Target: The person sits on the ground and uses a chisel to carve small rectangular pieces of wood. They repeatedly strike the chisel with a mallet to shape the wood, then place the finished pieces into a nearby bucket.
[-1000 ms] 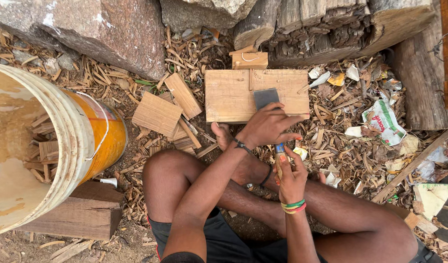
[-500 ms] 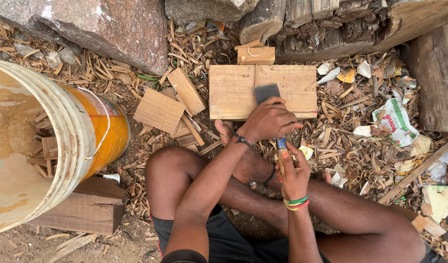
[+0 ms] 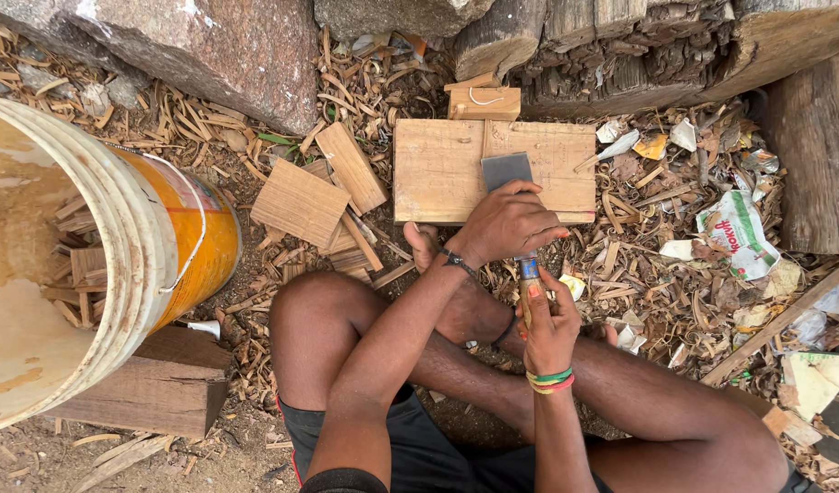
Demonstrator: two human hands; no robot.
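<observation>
A person sits cross-legged on ground strewn with wood shavings, working a broad flat chisel [image 3: 509, 172] against a square wooden board [image 3: 438, 169] that lies flat just beyond the feet. The chisel's long axis runs from near to far, tilted slightly left: the metal blade points away and rests on the board's middle, while the handle comes back toward the body. The left hand [image 3: 509, 222] lies over the top of the tool where blade meets handle, its grip curled down around the shaft. The right hand [image 3: 547, 324], with coloured bands at the wrist, has its grip closed on the lower handle, nearer the body. The board's near edge sits against the toes; its far edge touches a small wooden block [image 3: 483, 102], with stacked logs [image 3: 657, 41] right behind. To the left of the board lie loose flat wood pieces [image 3: 301, 201], then a large white and orange bucket [image 3: 155, 246] tipped on its side, holding wood offcuts. A big rock [image 3: 209, 46] stands at far left. To the right the ground holds only shavings and paper scraps, leaving the most open room there.
</observation>
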